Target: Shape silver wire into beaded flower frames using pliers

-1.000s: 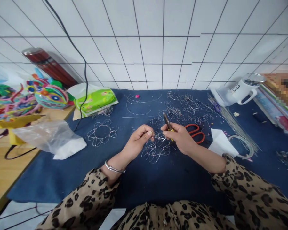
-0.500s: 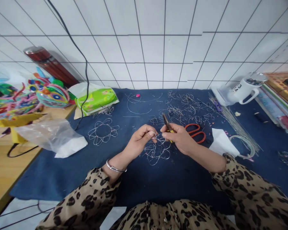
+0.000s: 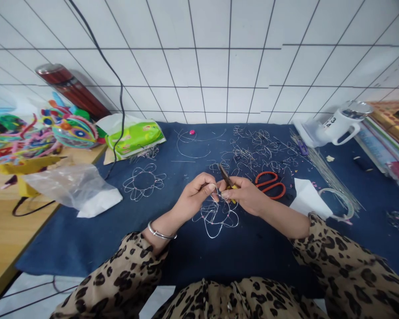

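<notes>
My left hand (image 3: pixel 199 192) pinches the upper edge of a flower-shaped wire frame (image 3: pixel 213 236), whose thin silvery loops hang below the fingers. Opposite it, my right hand (image 3: pixel 244 195) is closed around pliers (image 3: pixel 226 176) with dark jaws and yellow handles, the jaws pointing up and to the left. Its thumb and fingertip also meet the wire close to the left fingertips. The exact grip on the wire there is partly hidden. A second flower-shaped wire frame (image 3: pixel 144 182) lies flat on the dark blue cloth (image 3: pixel 186 261), left of my hands.
Red-handled scissors (image 3: pixel 279 190) lie right of my right hand. Tangled wire scraps (image 3: pixel 249 148) spread behind, and a bundle of straight wires (image 3: pixel 332 177) lies at right. A white mug (image 3: pixel 347 124), a green tissue pack (image 3: pixel 136 137) and a plastic bag (image 3: pixel 76 188) stand around.
My right hand has moved slightly left and down toward the left fingertips, and the pliers tilt further left. The wire frame hangs a little lower and shows more of its loops.
</notes>
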Demonstrator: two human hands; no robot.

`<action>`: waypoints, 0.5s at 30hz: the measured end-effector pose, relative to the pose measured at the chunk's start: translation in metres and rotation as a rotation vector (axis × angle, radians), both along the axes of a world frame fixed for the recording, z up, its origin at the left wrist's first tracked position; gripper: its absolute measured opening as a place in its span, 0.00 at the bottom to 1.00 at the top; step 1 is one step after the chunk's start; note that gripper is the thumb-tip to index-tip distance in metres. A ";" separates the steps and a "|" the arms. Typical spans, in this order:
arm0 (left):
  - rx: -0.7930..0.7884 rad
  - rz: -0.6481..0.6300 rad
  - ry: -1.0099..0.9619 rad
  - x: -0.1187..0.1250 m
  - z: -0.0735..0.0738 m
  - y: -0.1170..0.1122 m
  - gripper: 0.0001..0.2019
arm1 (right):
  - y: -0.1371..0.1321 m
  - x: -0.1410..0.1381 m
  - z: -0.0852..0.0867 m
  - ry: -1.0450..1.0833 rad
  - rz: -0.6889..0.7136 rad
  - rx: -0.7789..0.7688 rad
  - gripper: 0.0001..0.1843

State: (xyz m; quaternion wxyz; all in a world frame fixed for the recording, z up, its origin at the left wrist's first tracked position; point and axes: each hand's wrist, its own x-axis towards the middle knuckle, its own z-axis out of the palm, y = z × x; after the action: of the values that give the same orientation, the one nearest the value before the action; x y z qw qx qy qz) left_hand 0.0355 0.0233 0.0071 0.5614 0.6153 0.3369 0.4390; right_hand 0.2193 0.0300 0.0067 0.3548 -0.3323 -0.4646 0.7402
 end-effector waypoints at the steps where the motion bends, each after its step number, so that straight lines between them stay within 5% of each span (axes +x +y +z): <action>1: -0.003 -0.002 -0.007 0.000 0.000 0.000 0.07 | 0.000 0.000 0.000 -0.015 -0.013 0.012 0.09; 15: -0.017 -0.003 0.007 -0.001 0.001 0.002 0.08 | 0.001 0.003 0.007 -0.077 -0.113 0.071 0.07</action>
State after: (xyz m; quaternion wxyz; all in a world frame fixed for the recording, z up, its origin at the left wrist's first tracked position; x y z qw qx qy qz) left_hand 0.0346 0.0257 0.0082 0.5659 0.6126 0.3418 0.4331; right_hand 0.2218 0.0310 0.0133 0.3893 -0.3735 -0.4842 0.6889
